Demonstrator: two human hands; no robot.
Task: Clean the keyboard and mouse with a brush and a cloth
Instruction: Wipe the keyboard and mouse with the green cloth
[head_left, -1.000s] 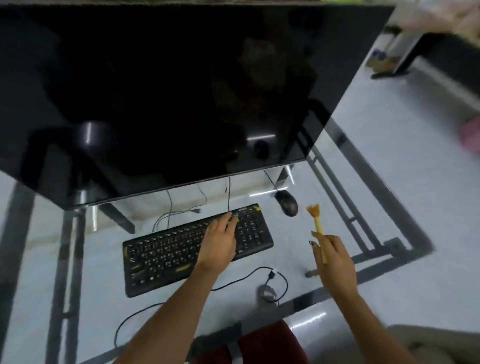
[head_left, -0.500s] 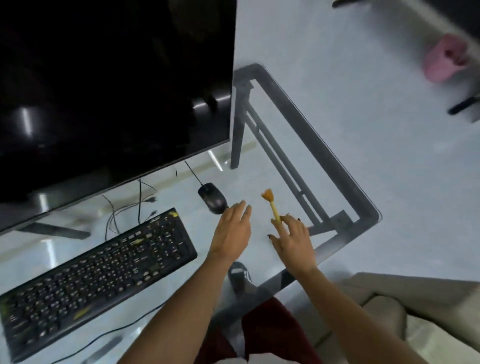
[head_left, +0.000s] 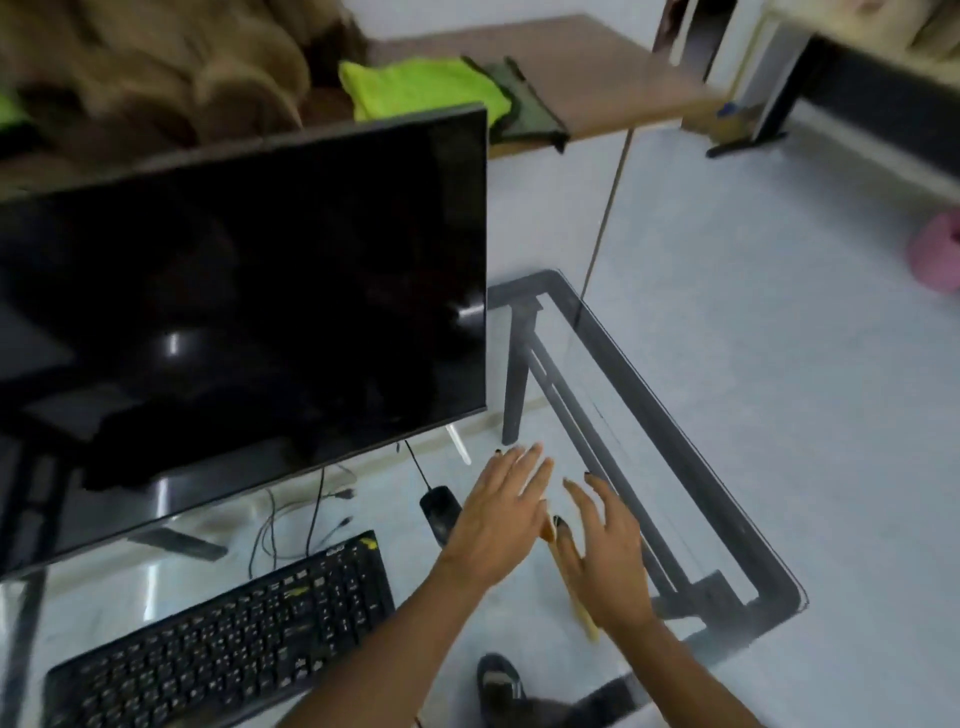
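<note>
The black keyboard (head_left: 223, 639) lies at the lower left of the glass desk (head_left: 691, 452). The black mouse (head_left: 438, 509) sits just right of it, its right side hidden by my left hand (head_left: 498, 519), which is flat with fingers apart and holds nothing. My right hand (head_left: 608, 556) is close beside it with fingers spread. The wooden handle of the brush (head_left: 582, 608) runs along the inner edge of its palm, pinned by the thumb. The bristles are hidden behind my left hand. A bright green cloth (head_left: 421, 88) lies on a wooden table behind the monitor.
A large dark monitor (head_left: 244, 312) stands over the back of the desk, with loose cables (head_left: 291, 519) beneath it. The desk's right edge and metal frame run close to my right hand. A pink object (head_left: 937, 254) sits on the floor at right. A shoe (head_left: 498, 680) shows under the glass.
My view swung right and up, away from the keyboard. My left hand left the keyboard and moved right past the mouse. My right hand came lower with the brush, close beside the left.
</note>
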